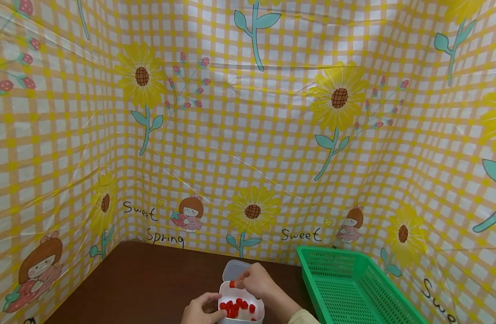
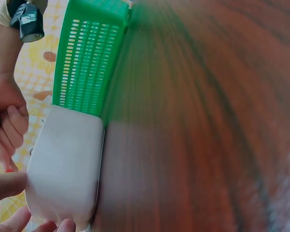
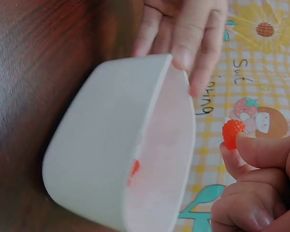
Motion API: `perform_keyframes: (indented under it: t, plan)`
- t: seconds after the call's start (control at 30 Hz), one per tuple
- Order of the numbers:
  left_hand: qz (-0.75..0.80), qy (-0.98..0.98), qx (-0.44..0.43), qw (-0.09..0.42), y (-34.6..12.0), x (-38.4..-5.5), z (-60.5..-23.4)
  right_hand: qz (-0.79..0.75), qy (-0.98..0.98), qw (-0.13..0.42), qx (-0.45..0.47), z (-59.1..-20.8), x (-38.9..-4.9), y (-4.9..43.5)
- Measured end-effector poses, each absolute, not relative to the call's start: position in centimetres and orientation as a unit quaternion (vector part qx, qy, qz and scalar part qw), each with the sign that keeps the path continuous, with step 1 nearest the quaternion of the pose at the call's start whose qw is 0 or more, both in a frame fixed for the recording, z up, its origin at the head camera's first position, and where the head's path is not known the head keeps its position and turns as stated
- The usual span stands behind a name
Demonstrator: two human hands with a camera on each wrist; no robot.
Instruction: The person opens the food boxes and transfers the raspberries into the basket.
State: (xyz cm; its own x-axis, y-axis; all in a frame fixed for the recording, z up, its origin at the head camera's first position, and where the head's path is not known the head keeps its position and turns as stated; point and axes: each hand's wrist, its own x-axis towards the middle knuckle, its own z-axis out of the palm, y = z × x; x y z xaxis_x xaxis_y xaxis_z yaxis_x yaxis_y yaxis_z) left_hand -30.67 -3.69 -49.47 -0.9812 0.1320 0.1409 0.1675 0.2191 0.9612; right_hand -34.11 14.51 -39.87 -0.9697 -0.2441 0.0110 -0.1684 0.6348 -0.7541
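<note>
A white plastic container stands on the table at the bottom of the head view, with several red raspberries inside. My left hand grips its left side, fingers and thumb at the rim and wall, as the right wrist view shows of the same hand. Above the container's far side, my right hand pinches one raspberry between thumb and fingertip. That raspberry is clear of the container wall in the right wrist view. The left wrist view shows mostly the container's outer side.
Behind the container lies a translucent lid, partly covered by my right hand. A green perforated basket stands to the right. The dark brown table meets checked, flower-printed sheeting at the back and sides.
</note>
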Motion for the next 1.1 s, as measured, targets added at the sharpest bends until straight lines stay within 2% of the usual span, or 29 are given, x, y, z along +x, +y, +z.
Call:
perform_keyframes:
  t: [0.47,0.73,1.1]
  plan:
    - [-0.619,-0.782,-0.079,0.003,-3.7,-30.6,-49.1,-0.431,0.892,0.068,-0.121,-36.5,-35.5,18.3]
    - [-0.623,-0.779,-0.067,-0.021,-3.6,-30.7,-49.2,-0.416,0.902,0.058,-0.102,-35.0,-35.9,21.1]
    - [-0.621,-0.780,-0.078,-0.013,-3.6,-30.8,-49.2,-0.405,0.910,0.051,-0.067,-34.0,-37.6,25.3]
